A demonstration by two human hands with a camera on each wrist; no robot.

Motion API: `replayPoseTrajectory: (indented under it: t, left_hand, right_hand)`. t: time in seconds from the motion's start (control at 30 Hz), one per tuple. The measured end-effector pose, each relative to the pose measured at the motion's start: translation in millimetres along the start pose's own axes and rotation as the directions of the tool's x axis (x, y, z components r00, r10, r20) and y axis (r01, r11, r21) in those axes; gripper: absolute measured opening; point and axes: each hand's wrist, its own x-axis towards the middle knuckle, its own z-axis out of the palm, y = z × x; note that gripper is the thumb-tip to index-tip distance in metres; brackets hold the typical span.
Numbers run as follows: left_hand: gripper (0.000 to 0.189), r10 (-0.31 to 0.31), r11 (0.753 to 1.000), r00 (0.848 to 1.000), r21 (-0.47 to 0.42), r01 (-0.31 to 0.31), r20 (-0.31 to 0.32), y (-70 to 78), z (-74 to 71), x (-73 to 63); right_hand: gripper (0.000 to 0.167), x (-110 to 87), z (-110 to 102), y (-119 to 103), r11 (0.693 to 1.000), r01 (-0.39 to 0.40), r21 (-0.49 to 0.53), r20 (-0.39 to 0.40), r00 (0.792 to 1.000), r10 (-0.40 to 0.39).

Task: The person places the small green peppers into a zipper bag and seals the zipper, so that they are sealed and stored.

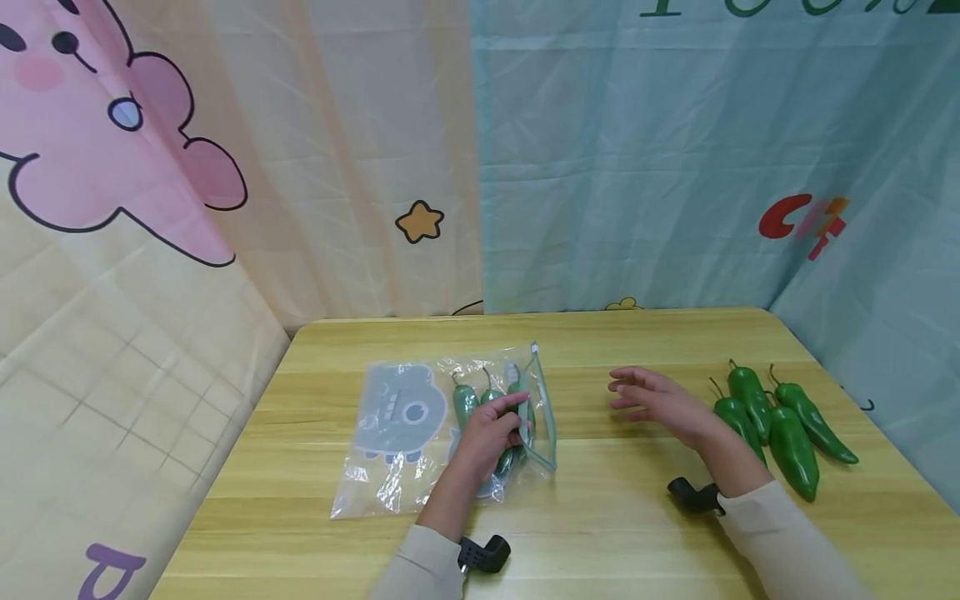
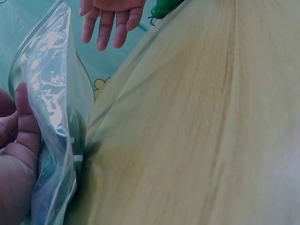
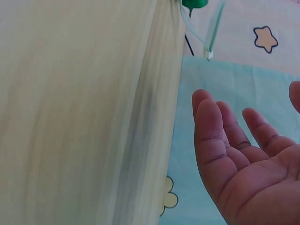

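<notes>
A clear zip bag [image 1: 390,492] with a blue-grey cartoon print lies on the table, its green-edged mouth [image 1: 550,417] gaping toward the right. Inside it, several green peppers [image 1: 464,402] show through the plastic near the mouth. My left hand [image 1: 486,437] grips the bag by its mouth edge; the left wrist view has the fingers [image 2: 27,115] against the raised plastic [image 2: 49,84]. Between the bag and a group of loose green peppers [image 1: 793,450], my right hand [image 1: 667,406] hovers over the table, empty, its fingers [image 3: 209,126] loosely extended.
The loose peppers sit close together on the right of the wooden table [image 1: 262,467], beside my right forearm. Patterned curtains [image 1: 637,167] hang behind the table and along its sides. A black wrist mount [image 1: 483,554] is strapped to each arm.
</notes>
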Motion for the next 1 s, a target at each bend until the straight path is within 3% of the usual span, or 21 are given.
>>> replayPoseTrajectory:
  t: [0.57,1.0]
  left_hand:
    - [0.043,0.000,1.000,1.000,-0.004,0.000,-0.007,-3.9,-1.9,3.6]
    - [0.044,-0.005,1.000,1.000,-0.012,0.005,0.002,-1.9,-1.4,2.1]
  right_hand:
    - [0.061,-34.1,-39,3,0.996,-0.008,-0.087,-0.091,0.996,0.000]
    - [0.063,-43.6,-59,7,0.982,-0.027,-0.187,-0.107,0.994,0.007]
